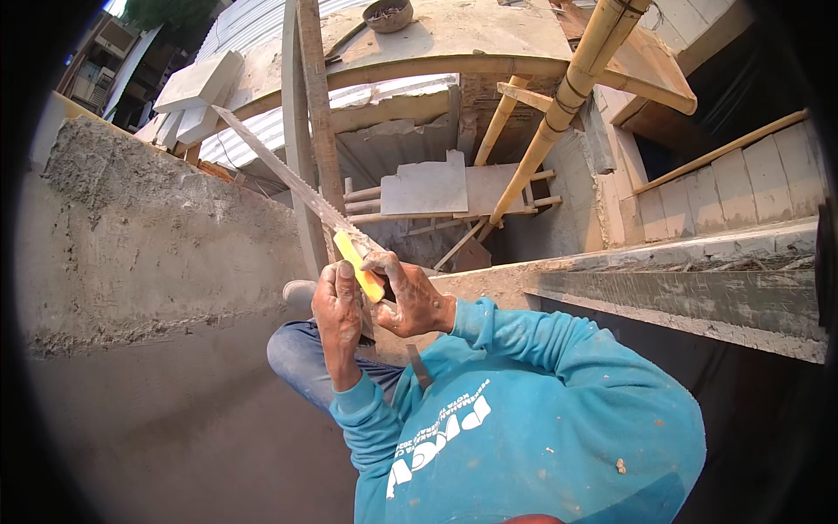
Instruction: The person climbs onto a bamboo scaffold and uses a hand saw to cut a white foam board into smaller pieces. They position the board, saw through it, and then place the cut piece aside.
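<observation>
Handsaw (303,189) just ahead of you, blade (271,158) slanting away forward-left! Your right hand (412,299) curls closed round the yellow handle (356,262); your left hand (338,310) pinches tight at its left edge.

A fisheye view looks down from the head. The left hand (338,314) and right hand (414,299) are near.

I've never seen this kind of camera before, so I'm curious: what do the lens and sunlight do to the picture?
Head view: black fills the corners, and the front edge of the wooden platform looks bowed; head view: the corrugated sheets glare nearly white, while the dark area at right hides detail; head view: left hand and right hand look fairly sharp.
</observation>
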`<state>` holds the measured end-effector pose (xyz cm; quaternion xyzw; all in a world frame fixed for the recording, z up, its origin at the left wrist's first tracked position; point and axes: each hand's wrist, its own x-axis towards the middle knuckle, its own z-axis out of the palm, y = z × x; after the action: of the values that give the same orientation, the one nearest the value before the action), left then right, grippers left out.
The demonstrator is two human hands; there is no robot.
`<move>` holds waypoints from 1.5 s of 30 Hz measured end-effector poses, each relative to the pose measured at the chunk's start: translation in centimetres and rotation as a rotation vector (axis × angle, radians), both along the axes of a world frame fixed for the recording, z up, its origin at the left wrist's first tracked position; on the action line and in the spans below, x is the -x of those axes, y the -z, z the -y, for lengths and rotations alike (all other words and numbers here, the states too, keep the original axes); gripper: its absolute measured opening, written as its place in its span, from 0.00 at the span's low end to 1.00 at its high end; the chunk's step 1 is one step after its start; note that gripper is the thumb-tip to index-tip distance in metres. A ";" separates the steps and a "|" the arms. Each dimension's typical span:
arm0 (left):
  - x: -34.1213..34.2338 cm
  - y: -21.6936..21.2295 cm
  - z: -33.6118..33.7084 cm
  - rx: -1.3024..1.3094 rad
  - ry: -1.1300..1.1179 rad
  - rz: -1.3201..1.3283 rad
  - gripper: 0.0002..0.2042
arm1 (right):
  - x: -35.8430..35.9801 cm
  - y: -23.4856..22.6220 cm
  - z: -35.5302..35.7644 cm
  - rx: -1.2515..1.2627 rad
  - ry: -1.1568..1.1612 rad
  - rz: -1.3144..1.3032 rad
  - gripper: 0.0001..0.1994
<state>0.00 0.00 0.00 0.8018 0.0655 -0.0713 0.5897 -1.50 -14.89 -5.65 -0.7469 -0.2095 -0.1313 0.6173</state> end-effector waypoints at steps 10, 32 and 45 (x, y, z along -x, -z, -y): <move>-0.4 1.0 2.6 -0.001 -0.088 -0.025 0.17 | 1.3 0.2 1.0 0.030 -0.073 0.007 0.31; 0.5 3.3 -3.1 0.171 -0.083 0.028 0.13 | 32.1 19.6 14.9 -0.197 0.356 -1.559 0.23; -3.0 10.3 -6.0 0.238 0.025 -0.116 0.13 | 32.5 14.5 8.6 -0.626 0.521 -1.416 0.23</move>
<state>3.03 6.04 -10.34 0.7213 0.0806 -0.1321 0.6751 -34.02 -23.48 -20.17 -0.4705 0.4568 0.1799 0.7332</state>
